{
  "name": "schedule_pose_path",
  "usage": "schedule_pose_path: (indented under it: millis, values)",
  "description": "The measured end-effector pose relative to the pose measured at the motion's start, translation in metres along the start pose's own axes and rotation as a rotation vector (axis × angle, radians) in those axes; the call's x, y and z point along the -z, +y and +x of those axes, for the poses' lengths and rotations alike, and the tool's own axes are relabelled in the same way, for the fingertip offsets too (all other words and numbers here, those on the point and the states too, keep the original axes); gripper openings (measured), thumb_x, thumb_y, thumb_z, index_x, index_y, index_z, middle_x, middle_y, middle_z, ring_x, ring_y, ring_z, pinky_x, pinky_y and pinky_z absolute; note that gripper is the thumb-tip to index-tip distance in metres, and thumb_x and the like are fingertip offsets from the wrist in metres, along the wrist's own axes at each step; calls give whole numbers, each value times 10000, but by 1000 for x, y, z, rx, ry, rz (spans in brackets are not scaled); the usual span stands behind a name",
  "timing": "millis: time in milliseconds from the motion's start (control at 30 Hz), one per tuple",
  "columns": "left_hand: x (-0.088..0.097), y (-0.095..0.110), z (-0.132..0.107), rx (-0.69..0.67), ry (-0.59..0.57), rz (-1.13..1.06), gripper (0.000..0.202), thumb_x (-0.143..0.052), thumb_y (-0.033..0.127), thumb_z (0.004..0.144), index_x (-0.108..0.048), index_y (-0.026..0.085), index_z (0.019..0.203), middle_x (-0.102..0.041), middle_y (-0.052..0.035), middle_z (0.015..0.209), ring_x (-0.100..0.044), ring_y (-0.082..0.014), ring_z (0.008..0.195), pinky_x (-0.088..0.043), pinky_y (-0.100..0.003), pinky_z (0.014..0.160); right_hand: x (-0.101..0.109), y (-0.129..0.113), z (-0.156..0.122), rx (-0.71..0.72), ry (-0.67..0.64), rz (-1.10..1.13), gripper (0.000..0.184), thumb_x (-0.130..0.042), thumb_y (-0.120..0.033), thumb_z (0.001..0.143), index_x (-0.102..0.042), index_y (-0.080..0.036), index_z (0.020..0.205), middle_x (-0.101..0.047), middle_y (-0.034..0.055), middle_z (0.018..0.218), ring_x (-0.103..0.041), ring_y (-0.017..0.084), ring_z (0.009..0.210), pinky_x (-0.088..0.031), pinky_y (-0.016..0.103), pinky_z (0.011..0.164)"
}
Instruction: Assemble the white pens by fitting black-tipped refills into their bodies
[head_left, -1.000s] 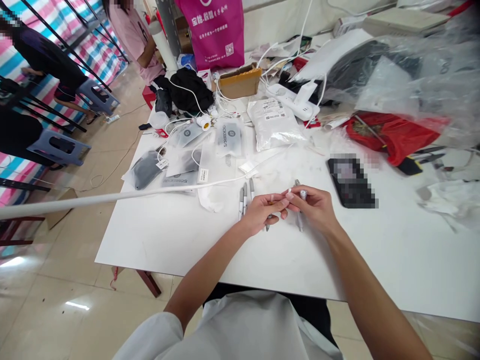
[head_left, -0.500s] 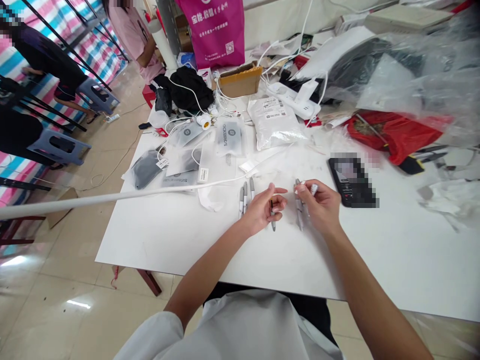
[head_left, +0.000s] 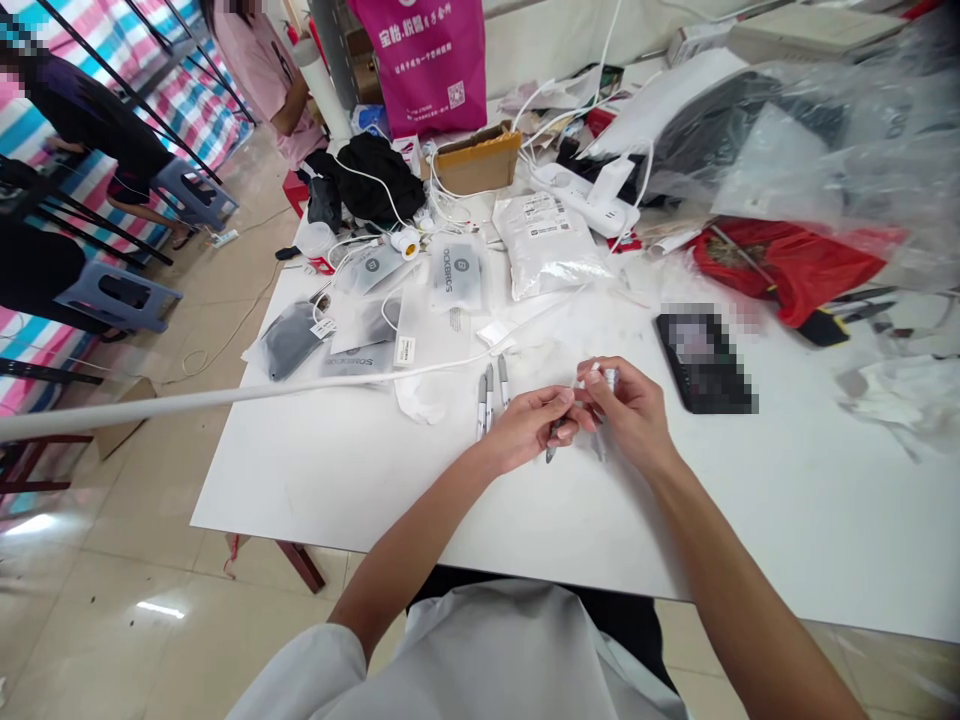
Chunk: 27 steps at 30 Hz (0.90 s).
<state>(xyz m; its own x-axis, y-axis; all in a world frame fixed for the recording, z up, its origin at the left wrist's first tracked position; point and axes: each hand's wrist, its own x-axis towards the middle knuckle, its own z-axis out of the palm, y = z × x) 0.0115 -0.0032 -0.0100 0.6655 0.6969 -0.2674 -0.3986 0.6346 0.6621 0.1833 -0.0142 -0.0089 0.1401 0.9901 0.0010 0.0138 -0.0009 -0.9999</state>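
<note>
My left hand (head_left: pixel 529 430) is closed, thumb and forefinger together, beside my right hand's fingertips. The dark end of a marker pen (head_left: pixel 552 453) pokes out below its curled fingers. My right hand (head_left: pixel 634 415) is closed round a silver-and-white marker pen (head_left: pixel 612 379), whose end shows above the fingers. Something small and white is pinched at its fingertips, too small to name. Below that hand, another pale pen-like shape is partly hidden. Just left of my hands, three grey-capped marker pens (head_left: pixel 490 395) lie side by side on the white table (head_left: pixel 360 470).
A black phone-like device (head_left: pixel 705 360) lies right of my hands. Behind are packaged pouches (head_left: pixel 456 275), a white plastic parcel (head_left: pixel 551 245), cables and a cardboard box (head_left: pixel 480 160). A white cord (head_left: pixel 225 395) crosses at left. Plastic bags and a red bag (head_left: pixel 795 260) crowd the right.
My left hand has turned and its outstretched fingers have closed in. My right hand has shifted slightly left, so the two hands now meet. The three pens on the table have stayed put.
</note>
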Motion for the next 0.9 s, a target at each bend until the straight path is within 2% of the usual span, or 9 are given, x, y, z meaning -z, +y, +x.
schedule_pose_path:
  millis: [67,200,400,600,900]
  values:
    - [2,-1,1,12,7,21,472,-855,573,870,-726,145,1021,-726,-91,867,-435,-74,591,-341,-236,553,-1,-4,0,13,-19,-24,426,-802,-668,871,-704,-254,892,-719,28,930,-544,118,584,-456,274,477]
    - [3,-3,1,30,-13,55,483,-831,594,889,-691,153,1028,-730,-84,834,-407,-55,540,-308,-228,528,-1,-4,0,-11,-20,-8,421,-822,-657,856,-708,-253,879,-706,9,793,-509,116,540,-452,268,455]
    - [5,-4,1,52,-43,100,512,-794,623,912,-685,143,1054,-725,-64,810,-382,-31,505,-303,-226,533,-1,5,-1,-9,46,135,327,-815,-555,907,-709,-247,894,-734,2,865,-423,76,487,-433,262,432]
    - [4,-4,1,63,-13,134,555,-783,666,896,-686,146,1064,-716,-53,796,-366,-30,496,-287,-231,526,-4,2,-2,-34,36,139,318,-835,-544,889,-728,-245,887,-732,5,855,-503,91,509,-482,270,452]
    - [1,-4,0,10,-2,97,530,-782,659,904,-692,155,1043,-701,-46,793,-342,-28,500,-269,-220,512,1,6,-1,-49,-7,116,288,-913,-469,817,-796,-247,958,-764,26,901,-568,110,541,-480,277,450]
